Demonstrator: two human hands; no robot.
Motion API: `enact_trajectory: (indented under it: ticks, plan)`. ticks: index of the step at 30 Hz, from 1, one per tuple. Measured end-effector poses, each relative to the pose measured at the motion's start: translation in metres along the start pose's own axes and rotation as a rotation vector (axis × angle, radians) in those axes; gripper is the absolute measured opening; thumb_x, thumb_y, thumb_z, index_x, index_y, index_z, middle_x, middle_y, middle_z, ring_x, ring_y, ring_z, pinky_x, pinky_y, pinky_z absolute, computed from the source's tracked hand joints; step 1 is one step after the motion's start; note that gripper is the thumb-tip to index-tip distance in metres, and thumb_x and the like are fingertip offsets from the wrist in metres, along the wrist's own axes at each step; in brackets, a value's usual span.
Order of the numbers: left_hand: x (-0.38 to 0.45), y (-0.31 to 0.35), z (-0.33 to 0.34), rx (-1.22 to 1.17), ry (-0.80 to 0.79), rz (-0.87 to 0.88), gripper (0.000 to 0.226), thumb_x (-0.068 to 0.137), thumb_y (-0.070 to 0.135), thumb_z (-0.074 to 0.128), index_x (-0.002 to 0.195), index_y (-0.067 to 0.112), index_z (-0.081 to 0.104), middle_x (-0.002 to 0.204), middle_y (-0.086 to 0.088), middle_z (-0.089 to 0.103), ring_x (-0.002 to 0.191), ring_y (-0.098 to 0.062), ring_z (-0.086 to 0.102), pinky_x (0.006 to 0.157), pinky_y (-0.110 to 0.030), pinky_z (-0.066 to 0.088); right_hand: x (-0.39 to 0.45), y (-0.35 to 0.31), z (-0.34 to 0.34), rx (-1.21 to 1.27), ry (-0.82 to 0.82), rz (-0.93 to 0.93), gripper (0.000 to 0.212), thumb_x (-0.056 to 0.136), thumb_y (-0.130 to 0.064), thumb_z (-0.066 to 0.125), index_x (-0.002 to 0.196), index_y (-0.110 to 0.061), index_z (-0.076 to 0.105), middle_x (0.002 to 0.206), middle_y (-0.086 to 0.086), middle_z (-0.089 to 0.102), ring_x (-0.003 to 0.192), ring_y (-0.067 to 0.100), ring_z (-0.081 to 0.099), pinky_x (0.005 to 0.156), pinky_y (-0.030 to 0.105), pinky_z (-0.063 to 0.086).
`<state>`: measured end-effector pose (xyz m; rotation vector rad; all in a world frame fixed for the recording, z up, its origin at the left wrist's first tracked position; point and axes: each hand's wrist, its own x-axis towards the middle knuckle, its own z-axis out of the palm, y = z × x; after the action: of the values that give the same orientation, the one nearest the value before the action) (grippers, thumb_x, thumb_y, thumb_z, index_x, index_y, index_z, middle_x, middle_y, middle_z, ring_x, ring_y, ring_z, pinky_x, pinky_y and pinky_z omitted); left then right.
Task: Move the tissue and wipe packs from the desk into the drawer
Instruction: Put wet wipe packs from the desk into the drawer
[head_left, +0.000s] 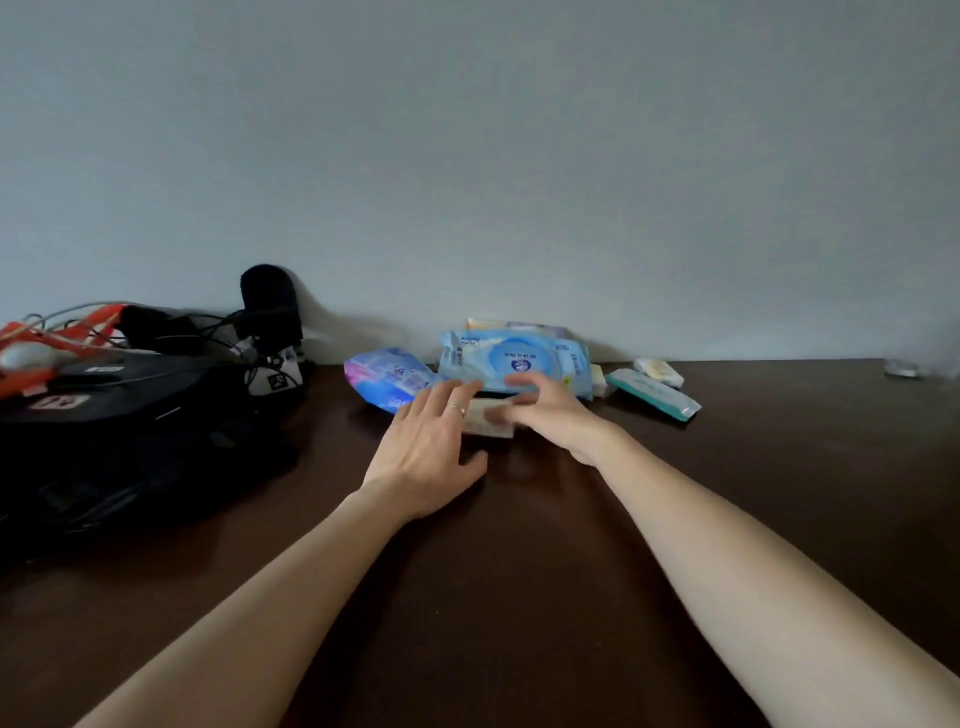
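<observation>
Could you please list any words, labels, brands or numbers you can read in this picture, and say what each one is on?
No text can be read for certain.
Large blue wipe pack: print on its round lid label, too blurred.
Blue and pink pack: small print, blurred.
Teal and white pack: no legible print.
White label on the black bag: red characters, unreadable.

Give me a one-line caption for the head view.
Both hands, left and right, reach a small pale pack before the blue wipe pack.
</observation>
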<state>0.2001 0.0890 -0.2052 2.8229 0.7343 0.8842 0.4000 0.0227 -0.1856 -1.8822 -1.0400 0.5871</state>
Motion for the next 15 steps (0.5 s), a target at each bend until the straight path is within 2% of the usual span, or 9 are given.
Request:
enact_trajectory:
  ticks: [1,2,4,5,7,9,11,13,15]
  plan:
    - [0.003,-0.001,0.001,-0.013,-0.048,0.001,0.080,0.085,0.052,0.062,0.154,0.027,0.030,0.151,0.001,0.041,0.140,-0.022,0.038,0.114,-0.038,0.034,-0.004,0.000,-0.008,0.026,-0.066,-0.026,0.068,0.065,-0.055,0.083,0.127,-0.036,0.064,0.111,-0.011,0.073,0.108,0.008,0.064,0.082,0.024,0.044]
    - [0.006,-0.002,0.003,-0.037,-0.108,-0.005,0.077,0.087,0.056,0.061,0.153,0.029,0.032,0.151,0.002,0.043,0.140,-0.021,0.039,0.114,-0.038,0.036,-0.007,-0.001,-0.016,0.047,-0.035,-0.057,0.057,0.068,-0.054,0.076,0.120,-0.034,0.069,0.107,-0.011,0.077,0.106,0.011,0.065,0.082,0.026,0.045]
    - [0.011,-0.001,0.007,-0.073,-0.183,0.004,0.057,0.091,0.056,0.057,0.142,0.033,0.047,0.136,0.004,0.057,0.130,-0.018,0.049,0.104,-0.034,0.042,-0.006,-0.001,-0.038,0.040,0.247,-0.109,0.038,0.080,-0.044,0.066,0.114,-0.027,0.070,0.102,-0.009,0.078,0.103,0.019,0.067,0.084,0.033,0.050]
    - [0.011,0.000,0.008,-0.070,-0.174,0.033,0.047,0.093,0.051,0.057,0.136,0.032,0.053,0.125,0.005,0.062,0.122,-0.016,0.053,0.099,-0.033,0.044,-0.002,0.002,-0.050,-0.041,0.412,-0.106,0.033,0.086,-0.037,0.065,0.117,-0.026,0.067,0.109,-0.007,0.076,0.107,0.020,0.067,0.089,0.036,0.052]
    - [0.011,0.001,0.010,-0.021,-0.115,0.094,0.034,0.095,0.043,0.055,0.126,0.028,0.057,0.112,0.006,0.062,0.113,-0.017,0.055,0.095,-0.034,0.044,0.006,0.013,-0.070,-0.243,0.565,-0.009,0.043,0.091,-0.027,0.065,0.133,-0.022,0.057,0.130,0.000,0.068,0.123,0.024,0.059,0.100,0.039,0.048]
    - [0.011,-0.001,0.009,0.065,-0.045,0.115,0.036,0.090,0.046,0.052,0.121,0.028,0.055,0.110,0.007,0.059,0.111,-0.017,0.054,0.097,-0.035,0.042,0.021,0.024,-0.080,-0.319,0.488,0.104,0.066,0.088,-0.029,0.069,0.148,-0.020,0.044,0.145,0.009,0.056,0.136,0.030,0.047,0.108,0.039,0.042]
    - [0.013,-0.002,0.010,0.091,-0.006,0.131,0.052,0.084,0.052,0.051,0.131,0.030,0.049,0.123,0.008,0.056,0.119,-0.017,0.050,0.103,-0.036,0.039,0.034,0.025,-0.075,-0.243,0.336,0.149,0.084,0.083,-0.039,0.075,0.155,-0.023,0.035,0.151,0.008,0.050,0.135,0.030,0.047,0.103,0.038,0.043]
    - [0.015,-0.002,0.011,0.056,-0.033,0.185,0.063,0.084,0.052,0.053,0.143,0.035,0.043,0.141,0.009,0.050,0.129,-0.016,0.044,0.108,-0.037,0.037,0.043,0.022,-0.062,-0.225,0.247,0.151,0.088,0.077,-0.055,0.080,0.150,-0.026,0.041,0.144,0.004,0.055,0.121,0.026,0.054,0.092,0.036,0.046]
    - [0.017,-0.002,0.012,-0.028,-0.071,0.207,0.047,0.090,0.050,0.056,0.135,0.038,0.054,0.139,0.014,0.054,0.126,-0.011,0.048,0.103,-0.032,0.040,0.053,0.025,-0.052,-0.435,0.273,0.151,0.089,0.071,-0.066,0.080,0.143,-0.026,0.045,0.140,0.005,0.054,0.123,0.029,0.051,0.097,0.040,0.046]
